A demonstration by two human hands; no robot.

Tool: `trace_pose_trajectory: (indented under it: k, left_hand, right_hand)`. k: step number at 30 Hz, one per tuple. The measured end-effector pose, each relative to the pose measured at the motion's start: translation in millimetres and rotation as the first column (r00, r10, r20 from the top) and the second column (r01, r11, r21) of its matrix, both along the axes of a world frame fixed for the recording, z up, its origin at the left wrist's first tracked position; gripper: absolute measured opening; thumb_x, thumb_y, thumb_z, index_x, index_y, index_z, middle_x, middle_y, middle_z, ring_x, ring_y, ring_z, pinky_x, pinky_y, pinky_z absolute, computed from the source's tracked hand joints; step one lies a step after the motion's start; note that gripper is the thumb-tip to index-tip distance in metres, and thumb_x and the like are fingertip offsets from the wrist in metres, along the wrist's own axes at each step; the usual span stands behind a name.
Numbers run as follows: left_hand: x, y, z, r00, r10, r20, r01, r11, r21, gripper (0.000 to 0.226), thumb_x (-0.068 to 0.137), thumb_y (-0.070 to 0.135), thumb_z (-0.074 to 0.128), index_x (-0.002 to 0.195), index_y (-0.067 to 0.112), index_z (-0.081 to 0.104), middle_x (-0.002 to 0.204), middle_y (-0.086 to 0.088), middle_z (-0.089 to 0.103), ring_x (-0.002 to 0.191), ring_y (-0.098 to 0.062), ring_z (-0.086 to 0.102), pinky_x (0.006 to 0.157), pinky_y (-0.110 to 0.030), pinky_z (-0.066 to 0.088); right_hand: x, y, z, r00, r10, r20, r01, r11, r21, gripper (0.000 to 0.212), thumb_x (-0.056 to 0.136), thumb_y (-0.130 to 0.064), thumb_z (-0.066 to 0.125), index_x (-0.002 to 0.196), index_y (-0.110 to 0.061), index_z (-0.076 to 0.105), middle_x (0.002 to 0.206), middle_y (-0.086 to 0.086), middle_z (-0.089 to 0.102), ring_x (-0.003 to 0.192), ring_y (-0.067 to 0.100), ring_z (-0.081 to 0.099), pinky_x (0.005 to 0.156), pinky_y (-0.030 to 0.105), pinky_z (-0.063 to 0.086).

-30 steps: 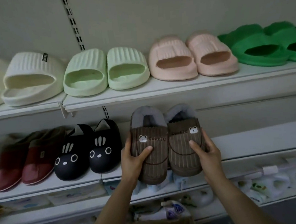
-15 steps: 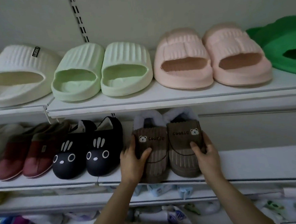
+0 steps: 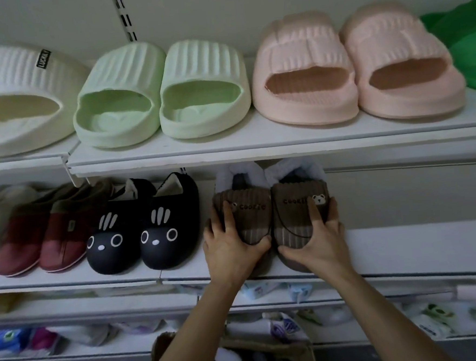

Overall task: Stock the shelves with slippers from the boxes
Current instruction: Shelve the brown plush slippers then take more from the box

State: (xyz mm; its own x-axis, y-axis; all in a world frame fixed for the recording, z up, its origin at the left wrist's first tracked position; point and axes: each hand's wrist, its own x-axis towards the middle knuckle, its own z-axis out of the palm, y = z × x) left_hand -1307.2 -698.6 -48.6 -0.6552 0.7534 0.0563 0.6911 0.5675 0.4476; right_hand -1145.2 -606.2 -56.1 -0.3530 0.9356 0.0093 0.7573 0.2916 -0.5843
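A pair of brown corduroy slippers with bear faces and grey fleece lining, the left slipper (image 3: 252,218) and the right slipper (image 3: 291,219), rests toes-forward on the white middle shelf (image 3: 419,246), just right of the black cat-face slippers (image 3: 142,232). My left hand (image 3: 230,251) grips the toe of the left slipper, fingers over the top and thumb at the inner edge. My right hand (image 3: 320,245) holds the toe of the right slipper the same way. An open cardboard box (image 3: 273,344) with more footwear sits below, between my forearms.
Maroon slippers (image 3: 38,245) fill the middle shelf's left end; bare shelf lies right of my hands. The top shelf (image 3: 257,148) carries white (image 3: 20,99), pale green (image 3: 163,92), pink (image 3: 355,67) and bright green (image 3: 467,46) slides. Lower shelves hold several pale packaged slippers (image 3: 73,335).
The brown pair has moved forward and down from the air onto the middle shelf, and both hands have slid over its toes. The view has moved closer to the shelves.
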Motion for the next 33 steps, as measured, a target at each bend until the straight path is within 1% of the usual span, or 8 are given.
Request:
trace_pose_trajectory:
  k: [5, 11, 14, 19, 22, 25, 29, 33]
  left_hand:
    - [-4, 3, 0, 1.0, -0.027, 0.011, 0.027, 1.0, 0.008, 0.115, 0.071, 0.074, 0.062, 0.158, 0.024, 0.006, 0.164, -0.013, 0.012, 0.139, -0.04, 0.026, 0.111, -0.05, 0.034]
    - [-9, 4, 1, 0.995, -0.091, 0.027, 0.092, 0.995, -0.033, 0.115, 0.075, 0.076, 0.059, 0.159, 0.023, 0.001, 0.165, -0.016, 0.005, 0.14, -0.044, 0.023, 0.112, -0.052, 0.031]
    - [-14, -3, 2, 0.989, -0.146, 0.038, 0.147, 0.989, -0.033, 0.112, 0.077, 0.081, 0.051, 0.159, 0.024, 0.0, 0.165, -0.015, 0.004, 0.144, -0.042, 0.02, 0.116, -0.051, 0.026]
    - [-21, -36, 9, 0.963, -0.268, -0.016, 0.268, 0.963, 0.004, 0.108, 0.081, 0.079, 0.048, 0.159, 0.022, 0.001, 0.165, -0.012, 0.01, 0.147, -0.035, 0.018, 0.121, -0.047, 0.017]
    - [-29, -57, 19, 0.934, -0.342, -0.105, 0.345, 0.939, 0.013, 0.107, 0.082, 0.078, 0.049, 0.159, 0.018, 0.007, 0.164, -0.013, 0.014, 0.15, -0.032, 0.014, 0.123, -0.045, 0.015]
    - [-40, -75, 39, 0.877, -0.397, -0.269, 0.42, 0.907, 0.028, 0.105, 0.082, 0.077, 0.05, 0.158, 0.014, 0.013, 0.163, -0.016, 0.018, 0.151, -0.031, 0.013, 0.124, -0.044, 0.012]
    - [-46, -98, 72, 0.794, -0.423, -0.436, 0.494, 0.868, 0.056, 0.101, 0.085, 0.071, 0.055, 0.157, 0.01, 0.019, 0.162, -0.017, 0.021, 0.15, -0.034, 0.015, 0.123, -0.047, 0.012]
    - [-49, -132, 95, 0.756, -0.424, -0.499, 0.512, 0.858, 0.046, 0.097, 0.088, 0.067, 0.055, 0.158, 0.012, 0.016, 0.164, -0.016, 0.016, 0.15, -0.035, 0.015, 0.123, -0.048, 0.012]
  right_hand:
    - [1, -6, 0, 1.0, -0.029, -0.001, 0.029, 1.0, -0.01, 0.123, 0.057, -0.064, 0.079, 0.153, -0.042, 0.004, 0.161, 0.002, -0.017, 0.144, 0.037, 0.017, 0.114, 0.042, 0.032]
    - [-1, -9, 3, 0.999, -0.045, 0.025, 0.045, 0.999, -0.006, 0.121, 0.062, -0.064, 0.077, 0.153, -0.038, 0.003, 0.161, 0.005, -0.014, 0.145, 0.036, 0.014, 0.116, 0.039, 0.027]
    - [0, -17, 4, 0.995, -0.067, 0.076, 0.064, 0.997, 0.044, 0.116, 0.068, -0.067, 0.072, 0.155, -0.031, 0.003, 0.162, 0.012, -0.004, 0.143, 0.038, 0.016, 0.116, 0.042, 0.024]
    - [4, -41, 12, 0.988, -0.145, 0.056, 0.133, 0.975, 0.179, 0.085, 0.091, -0.054, 0.052, 0.155, -0.012, 0.013, 0.16, 0.016, 0.017, 0.141, 0.039, 0.023, 0.115, 0.048, 0.024]
    - [8, -59, 22, 0.982, -0.173, 0.076, 0.149, 0.956, 0.252, 0.076, 0.096, -0.046, 0.048, 0.154, -0.009, 0.015, 0.159, 0.018, 0.019, 0.143, 0.037, 0.021, 0.116, 0.049, 0.021]
    - [14, -82, 34, 0.984, -0.163, 0.073, 0.126, 0.924, 0.362, 0.073, 0.095, -0.041, 0.052, 0.152, -0.006, 0.022, 0.155, 0.022, 0.027, 0.141, 0.038, 0.026, 0.114, 0.05, 0.023]
    - [22, -110, 57, 0.979, -0.169, 0.11, 0.097, 0.874, 0.476, 0.078, 0.087, -0.048, 0.047, 0.15, -0.006, 0.028, 0.151, 0.022, 0.033, 0.138, 0.039, 0.031, 0.112, 0.051, 0.025]
    - [27, -141, 83, 0.975, -0.18, 0.134, 0.079, 0.833, 0.548, 0.082, 0.083, -0.048, 0.051, 0.148, -0.003, 0.03, 0.151, 0.022, 0.035, 0.137, 0.041, 0.033, 0.111, 0.052, 0.025]
